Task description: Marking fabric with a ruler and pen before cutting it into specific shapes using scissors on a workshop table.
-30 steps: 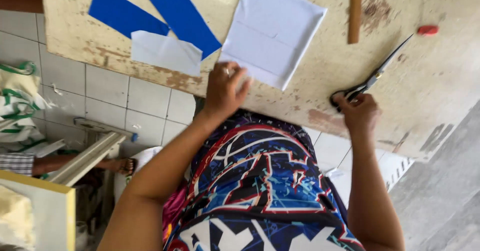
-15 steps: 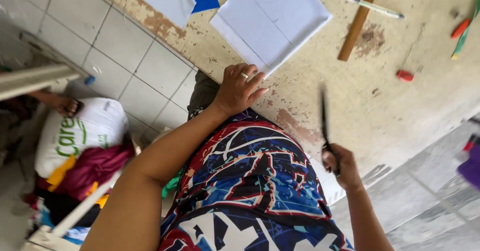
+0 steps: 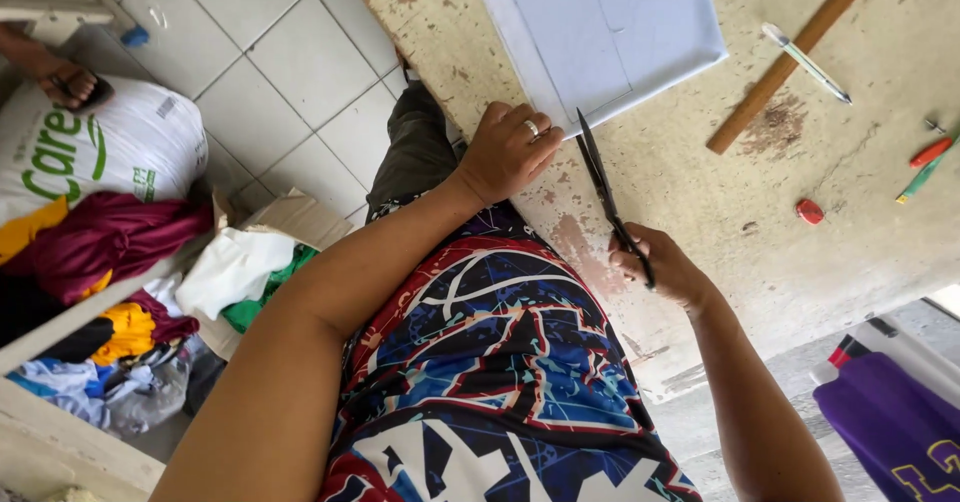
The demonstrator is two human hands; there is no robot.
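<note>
Sheet: a white sheet of paper or thin fabric lies flat on the worn surface, its near corner just ahead of the scissor tips; faint ruled lines show on it.
Scissors: black scissors point up toward the sheet's near edge, blades nearly together, tips at or just short of the edge; I cannot tell whether they touch it.
Right hand: the right hand is closed through the scissor handles, low on the surface.
Left hand: the left hand, a ring on one finger, rests with its fingers curled at the sheet's near corner, pinning it; it grips nothing.
Step in hand: by my reading, lining up the blades for a cut into the sheet; no cut shows yet.
Next move calls for: blades opened, set on the drawn line, the sheet held taut.
Other things on the surface: a wooden ruler with a pen across it, a small red piece, red and green markers at the right.
Containers: a white printed bag on the tiled floor, contents hidden; beside it loose clothes in maroon, yellow, white and green are heaped, in what I cannot tell.
</note>
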